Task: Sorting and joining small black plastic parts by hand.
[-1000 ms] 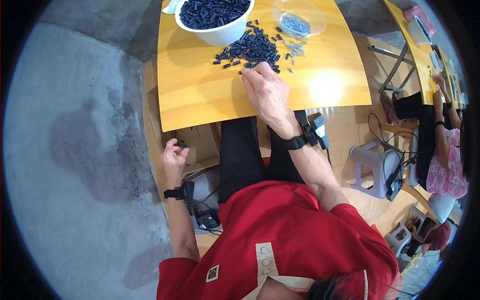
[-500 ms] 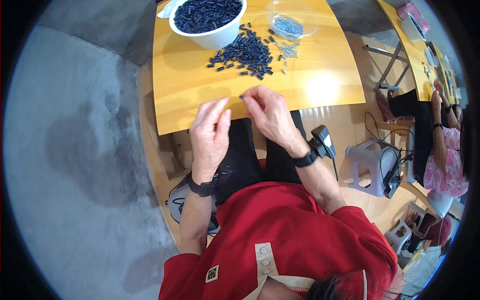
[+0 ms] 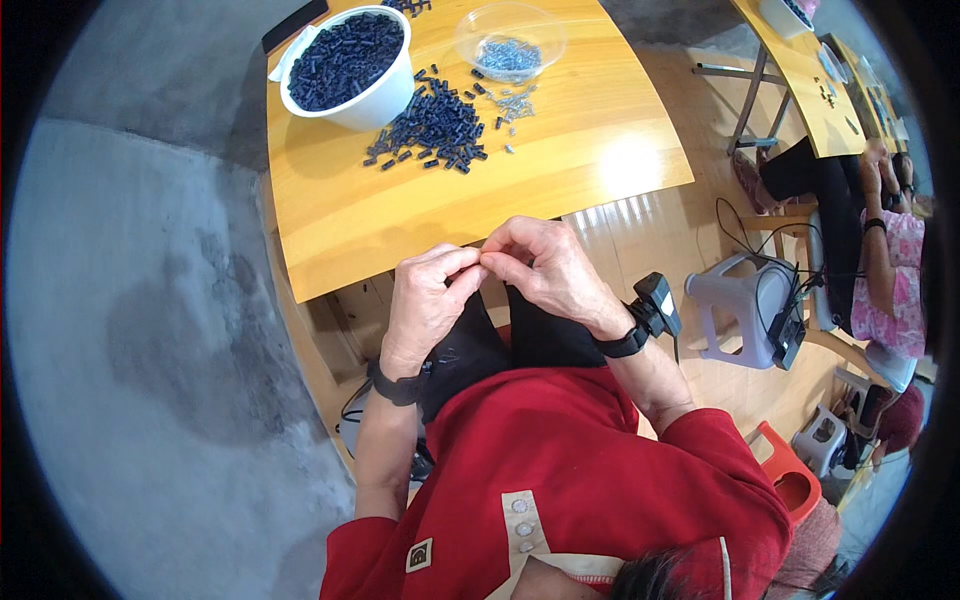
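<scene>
My left hand (image 3: 425, 305) and my right hand (image 3: 555, 272) meet in front of the table's near edge, above my lap. Thumb and fingers are pinched on both hands, and the fingertips touch. The small black tube-shaped piece seen in my right fingertips earlier is now hidden between them. Whether the left fingers grip it too, or another part, cannot be made out. Beyond the hands, a loose pile of short black plastic pieces (image 3: 435, 125) lies on the wooden table (image 3: 500, 195). Small shiny metal parts (image 3: 517, 104) are scattered beside the pile.
A white tub (image 3: 375, 105) full of black pieces stands at the table's far left. Right of it is a clear round bowl (image 3: 553, 50) of metal parts. Plastic stools (image 3: 745, 305) and cables are on the floor to the right, where another person (image 3: 885, 260) sits at a table.
My hands were apart over the table edge, the left one with its fingers spread. Now they have come together nearer my body, fingertips touching. The view has shifted slightly.
</scene>
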